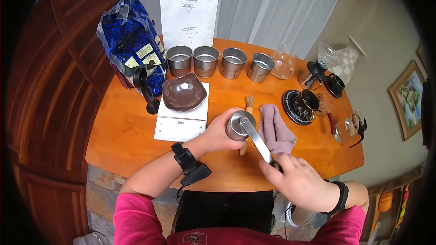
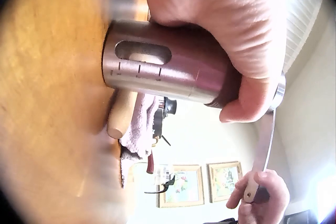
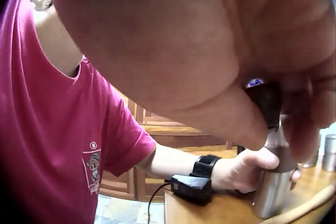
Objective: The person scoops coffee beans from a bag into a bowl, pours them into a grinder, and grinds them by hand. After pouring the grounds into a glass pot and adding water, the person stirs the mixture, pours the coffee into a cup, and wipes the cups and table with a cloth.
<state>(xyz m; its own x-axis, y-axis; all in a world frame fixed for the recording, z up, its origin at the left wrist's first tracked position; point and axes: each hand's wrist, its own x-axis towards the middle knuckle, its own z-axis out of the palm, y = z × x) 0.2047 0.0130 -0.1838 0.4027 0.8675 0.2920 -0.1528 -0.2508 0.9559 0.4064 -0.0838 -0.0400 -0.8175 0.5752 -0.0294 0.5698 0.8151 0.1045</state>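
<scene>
A metal hand grinder (image 1: 237, 129) stands upright at the table's front middle, its body gripped by the left hand (image 1: 218, 131). In the left wrist view the grinder (image 2: 157, 66) shows a slotted window and scale marks, its base at the tabletop. The crank arm (image 1: 258, 141) points toward the front right, where the right hand (image 1: 297, 179) holds its dark knob. The right wrist view shows that knob (image 3: 265, 100) between thumb and fingers. A wooden-handled brush (image 1: 249, 103) lies behind the grinder, beside a folded mauve towel (image 1: 275, 129).
Left of the grinder, a brown dish (image 1: 184, 91) sits on a white scale (image 1: 180, 128). Behind are several metal cups (image 1: 234, 62), a blue bag (image 1: 131, 41) and a white bag (image 1: 190, 13). A black cup (image 1: 305, 102) on a saucer and glassware are at the right.
</scene>
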